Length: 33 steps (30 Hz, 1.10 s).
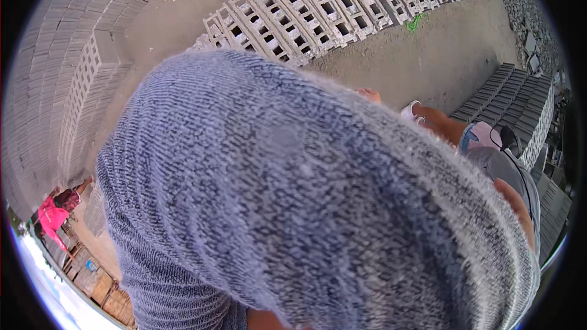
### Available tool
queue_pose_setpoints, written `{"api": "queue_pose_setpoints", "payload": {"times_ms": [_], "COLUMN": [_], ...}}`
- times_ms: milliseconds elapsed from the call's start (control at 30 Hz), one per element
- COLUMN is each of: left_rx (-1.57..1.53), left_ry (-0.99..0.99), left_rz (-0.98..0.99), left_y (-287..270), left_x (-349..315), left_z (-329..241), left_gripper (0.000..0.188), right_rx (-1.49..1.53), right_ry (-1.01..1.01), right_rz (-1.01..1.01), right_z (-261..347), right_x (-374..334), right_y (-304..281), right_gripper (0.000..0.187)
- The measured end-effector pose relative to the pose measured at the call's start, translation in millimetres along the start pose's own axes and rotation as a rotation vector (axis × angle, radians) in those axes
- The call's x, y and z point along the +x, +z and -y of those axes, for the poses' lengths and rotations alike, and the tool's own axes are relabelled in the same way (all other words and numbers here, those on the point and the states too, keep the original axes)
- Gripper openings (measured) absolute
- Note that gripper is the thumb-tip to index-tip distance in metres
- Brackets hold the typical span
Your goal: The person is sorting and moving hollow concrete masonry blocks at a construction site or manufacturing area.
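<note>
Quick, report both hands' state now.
Left hand: cannot be told; hidden from view by knitted grey-blue sleeve.
Right hand: cannot be told; not identifiable either.

Sleeve [293, 165] | marled blue-grey knit | ribbed bands, darker and paler | fuzzy surface (slightly blurred)

You have two others around you: one person in pink [52, 215] and one person in grey [500, 164]. On the ground [391, 70] you have one green scrap [414, 22], plus hollow blocks [310, 7], too many to count.
</note>
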State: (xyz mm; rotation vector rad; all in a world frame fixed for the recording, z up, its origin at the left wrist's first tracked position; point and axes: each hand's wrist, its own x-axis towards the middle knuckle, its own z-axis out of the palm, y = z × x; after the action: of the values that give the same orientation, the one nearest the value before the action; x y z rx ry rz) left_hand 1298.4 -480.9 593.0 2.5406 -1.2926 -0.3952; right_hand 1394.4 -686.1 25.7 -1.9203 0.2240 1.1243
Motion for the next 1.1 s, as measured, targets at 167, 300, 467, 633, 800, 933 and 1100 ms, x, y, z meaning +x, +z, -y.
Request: {"api": "queue_pose_setpoints", "payload": {"times_ms": [167,300,467,633,800,933,1100], "left_rx": [-0.122,-0.194,-0.293,-0.394,-0.559,-0.657,-1.091], "left_ry": [0.017,0.003,-0.074,-0.12,-0.097,-0.464,-1.038], "left_rz": [0.028,0.042,0.022,-0.006,0.041,-0.233,-0.387], "left_y": [8,19,36,50,72,116,278], "left_x": [35,60,87,108,80,22,-78], "left_z": [1,-9,-36,-64,-33,2,72], "left_gripper": [0.015,0.015,0.015,0.015,0.024,0.033,0.032], "right_rx": [-0.105,-0.733,-0.695,-1.17,-0.986,-0.735,-0.759], "right_ry": [0.078,0.033,0.051,-0.188,-0.14,-0.048,-0.034], "right_rz": [0.013,0.0,0.152,0.288,-0.007,0.053,0.021], "right_z": [-29,-93,-103,-101,-119,-43,-86], "right_x": [11,2,-20,-11,41,2,23], "right_y": [-19,-40,-64,-71,-40,-2,14], "right_gripper": [0.028,0.03,0.029,0.028,0.033,0.039,0.029]}}
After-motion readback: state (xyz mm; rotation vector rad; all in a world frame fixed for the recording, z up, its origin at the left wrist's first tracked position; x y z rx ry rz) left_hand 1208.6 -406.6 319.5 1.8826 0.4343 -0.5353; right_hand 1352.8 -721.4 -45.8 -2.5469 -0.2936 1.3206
